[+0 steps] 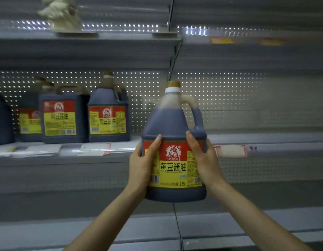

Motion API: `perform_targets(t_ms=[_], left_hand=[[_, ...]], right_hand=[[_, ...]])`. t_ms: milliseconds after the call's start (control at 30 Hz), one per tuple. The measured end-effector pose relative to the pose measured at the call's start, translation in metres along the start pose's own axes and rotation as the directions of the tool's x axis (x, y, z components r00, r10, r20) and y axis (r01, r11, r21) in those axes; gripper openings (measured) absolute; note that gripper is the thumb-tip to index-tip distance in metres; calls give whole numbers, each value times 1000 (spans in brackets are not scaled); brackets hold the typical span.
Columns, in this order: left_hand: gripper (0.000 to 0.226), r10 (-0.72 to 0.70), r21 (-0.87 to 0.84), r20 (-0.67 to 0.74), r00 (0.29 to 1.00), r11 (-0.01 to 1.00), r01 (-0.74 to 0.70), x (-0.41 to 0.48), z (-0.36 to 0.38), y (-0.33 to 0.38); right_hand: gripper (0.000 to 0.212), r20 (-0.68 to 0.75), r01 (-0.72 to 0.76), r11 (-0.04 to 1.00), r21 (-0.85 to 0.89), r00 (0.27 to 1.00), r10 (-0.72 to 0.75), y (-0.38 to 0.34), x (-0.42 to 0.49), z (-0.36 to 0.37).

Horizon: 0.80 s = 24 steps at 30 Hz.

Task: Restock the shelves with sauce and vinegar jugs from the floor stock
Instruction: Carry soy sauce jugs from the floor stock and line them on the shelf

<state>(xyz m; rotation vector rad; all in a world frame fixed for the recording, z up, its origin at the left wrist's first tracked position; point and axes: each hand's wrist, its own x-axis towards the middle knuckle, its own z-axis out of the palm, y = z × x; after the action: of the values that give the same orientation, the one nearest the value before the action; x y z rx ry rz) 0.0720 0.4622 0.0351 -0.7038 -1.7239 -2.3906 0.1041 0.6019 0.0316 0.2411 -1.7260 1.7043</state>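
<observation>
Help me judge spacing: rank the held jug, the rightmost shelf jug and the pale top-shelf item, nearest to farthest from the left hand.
1. Held jug, gripped by the left hand.
2. Rightmost shelf jug, up-left.
3. Pale item, on the top shelf.

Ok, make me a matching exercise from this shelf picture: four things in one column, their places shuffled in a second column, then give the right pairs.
Things
1. held jug
2. shelved jugs
3. pale bundle
4. price tag

Places
A. on the top shelf, at the left
B. gripped between left hand and right hand
C. standing on the middle shelf, at the left
D. on the middle shelf's front edge, right of the held jug

Pairs: 1-B, 2-C, 3-A, 4-D
</observation>
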Motion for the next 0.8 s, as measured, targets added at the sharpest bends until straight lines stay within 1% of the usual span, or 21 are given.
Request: perform_targets(t_ms=[167, 233, 333, 400, 433, 500, 600, 700, 733, 800], left_hand=[[59, 88, 5, -86, 992, 996, -88, 14, -34, 16], [61, 141, 3, -115, 983, 990, -142, 20, -43, 22], [57, 217, 22, -137, 966, 976, -217, 30, -49, 33], [56, 247, 50, -131, 960, 969, -243, 41, -48, 40], [57, 259, 75, -117, 959, 965, -252, 48, -47, 42], [60, 273, 146, -80, 959, 955, -260, 64, -42, 48], [54, 266, 245, -46, 963, 938, -247, 90, -31, 52], [49, 210, 259, -7, 978, 945, -201, 120, -16, 47], [49, 197, 248, -7, 980, 950, -189, 129, -11, 43], [54, 172, 225, -20, 985, 961, -163, 148, -6, 33]], right_hand=[[85, 99, 27, 999, 26, 995, -30, 1, 24, 40], [84, 147, 51, 998, 33, 988, -55, 0, 32, 52], [75, 195, 92, 994, 63, 975, -102, -7, 47, 62], [82, 210, 126, 990, 64, 968, -137, -14, 60, 64], [84, 210, 145, 987, 61, 965, -155, -17, 67, 64], [80, 193, 183, 980, 72, 962, -194, -18, 82, 61], [77, 139, 212, 975, 63, 966, -219, -15, 112, 51], [93, 93, 232, 973, 21, 968, -233, -9, 142, 41], [94, 80, 231, 973, 13, 970, -231, -4, 153, 39], [83, 51, 220, 975, -6, 974, -220, 8, 170, 36]])
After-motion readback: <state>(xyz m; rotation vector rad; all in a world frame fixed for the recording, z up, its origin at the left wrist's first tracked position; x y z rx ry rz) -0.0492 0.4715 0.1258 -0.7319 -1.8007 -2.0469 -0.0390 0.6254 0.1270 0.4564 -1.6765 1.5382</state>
